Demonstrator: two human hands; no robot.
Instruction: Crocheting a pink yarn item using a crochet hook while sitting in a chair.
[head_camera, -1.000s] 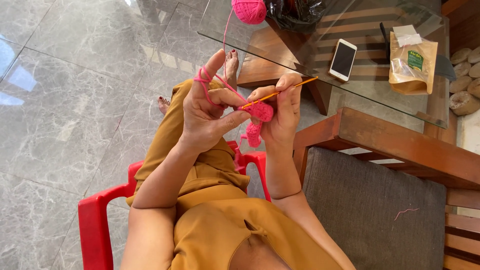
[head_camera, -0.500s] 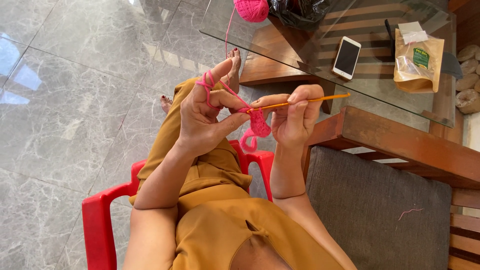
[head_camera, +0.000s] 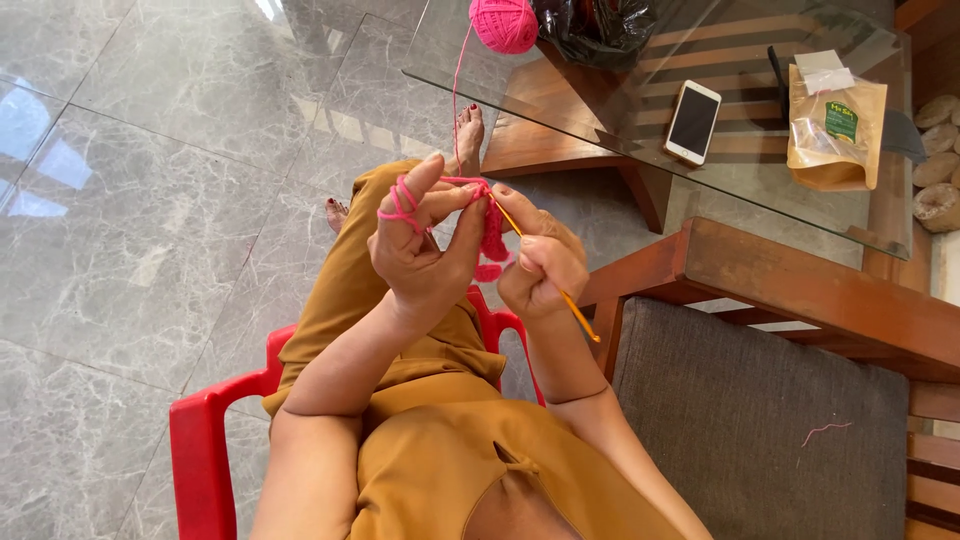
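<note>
Crochet work in hand, seated person on red plastic chair (head_camera: 205, 450).
Left hand (head_camera: 420, 250): pink yarn strand (head_camera: 400, 200) wound round the raised forefinger, thumb and fingers pinching the small pink crocheted piece (head_camera: 492, 240).
Right hand (head_camera: 540, 270): clenched on thin orange crochet hook (head_camera: 560, 290).
Change since half a second ago: hook lay level, handle toward the table; now it slants down, tip into the piece, suggesting a new stitch being entered.
Nearby: pink yarn ball (head_camera: 503, 22), white smartphone (head_camera: 693, 121), brown paper pouch (head_camera: 835, 125) on glass table (head_camera: 620, 140).

Glossy grey marble floor (head_camera: 150, 200), glass-topped wooden table (head_camera: 760, 190), red plastic chair (head_camera: 200, 450), grey cushioned wooden seat (head_camera: 760, 420)
</note>
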